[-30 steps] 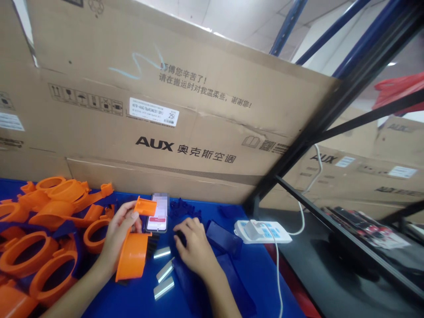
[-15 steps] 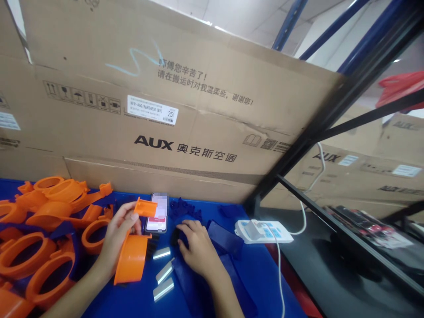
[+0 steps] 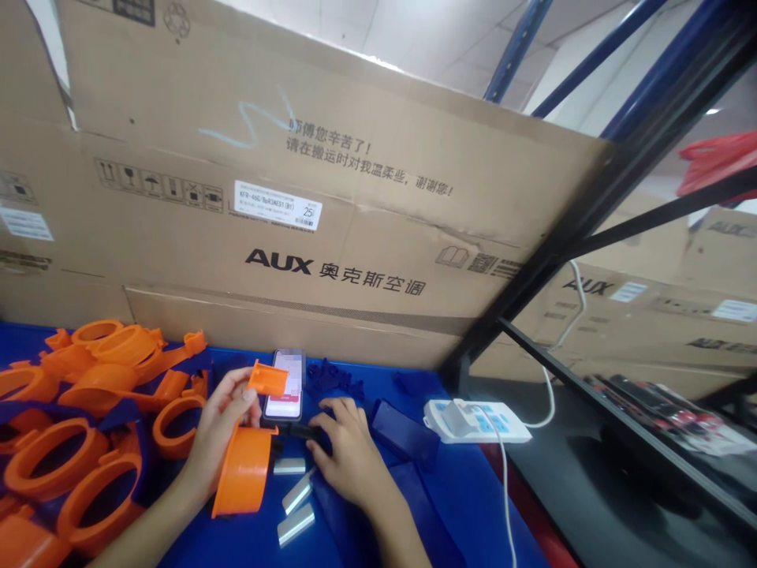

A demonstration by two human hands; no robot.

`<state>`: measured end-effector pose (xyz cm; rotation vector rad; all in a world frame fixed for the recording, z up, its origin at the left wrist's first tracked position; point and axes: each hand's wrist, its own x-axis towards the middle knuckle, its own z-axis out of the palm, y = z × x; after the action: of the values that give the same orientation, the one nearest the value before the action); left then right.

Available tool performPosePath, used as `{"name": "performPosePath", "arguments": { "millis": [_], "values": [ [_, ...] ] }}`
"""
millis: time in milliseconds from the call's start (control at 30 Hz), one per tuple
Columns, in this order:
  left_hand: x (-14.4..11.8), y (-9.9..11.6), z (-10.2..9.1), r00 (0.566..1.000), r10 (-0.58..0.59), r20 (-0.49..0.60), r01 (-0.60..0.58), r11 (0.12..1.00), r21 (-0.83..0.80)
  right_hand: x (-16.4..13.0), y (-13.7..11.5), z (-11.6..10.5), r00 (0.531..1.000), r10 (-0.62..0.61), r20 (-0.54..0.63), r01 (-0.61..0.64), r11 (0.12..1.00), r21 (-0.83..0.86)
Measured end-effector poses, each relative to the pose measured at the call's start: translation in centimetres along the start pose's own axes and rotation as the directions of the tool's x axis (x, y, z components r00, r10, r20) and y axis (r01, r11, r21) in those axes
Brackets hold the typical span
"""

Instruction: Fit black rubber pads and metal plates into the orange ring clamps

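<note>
Left hand [image 3: 221, 430] closed around an orange plastic ring part [image 3: 245, 465] — fingers clamped on its upper edge near the small orange tab, the curved body hanging just below the fingertips. Right hand [image 3: 348, 454] palm down on the blue table [image 3: 473, 505], fingers bent together over a small black piece [image 3: 304, 431] at the fingertips; whether gripped or only touched, cannot tell. Just beyond the fingertips of both hands, a phone [image 3: 284, 386] flat on the table. Directly under and between the two hands, three silver metal clips [image 3: 294, 497]. Left of the left fingers — a pile of orange rings [image 3: 65, 418]. Right of the right fingers, a dark blue part [image 3: 405, 434], then a white power strip [image 3: 479, 418]. Behind all, a large cardboard box [image 3: 331, 221].
</note>
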<state>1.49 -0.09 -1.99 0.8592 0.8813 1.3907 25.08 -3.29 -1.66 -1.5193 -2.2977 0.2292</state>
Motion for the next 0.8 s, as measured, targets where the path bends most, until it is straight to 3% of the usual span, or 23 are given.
{"name": "performPosePath", "arguments": {
  "millis": [333, 600, 800],
  "values": [
    [-0.6, -0.2, 0.8, 0.999, 0.004, 0.052, -0.004, 1.0, -0.007, 0.3, -0.7, -1.3, 0.984, -0.011, -0.179, 0.044, 0.983, 0.181],
    [-1.0, 0.8, 1.0, 1.0, 0.002, 0.011, -0.002, 1.0, 0.001, 0.3, 0.2, -0.3, 1.0, -0.002, 0.03, 0.002, 1.0, -0.008],
    [-1.0, 1.1, 1.1, 1.0, 0.016, 0.004, -0.016, 1.0, 0.001, 0.0, -0.7, -0.7, 0.999, -0.019, 0.043, 0.017, 0.999, 0.037]
  ]
}}
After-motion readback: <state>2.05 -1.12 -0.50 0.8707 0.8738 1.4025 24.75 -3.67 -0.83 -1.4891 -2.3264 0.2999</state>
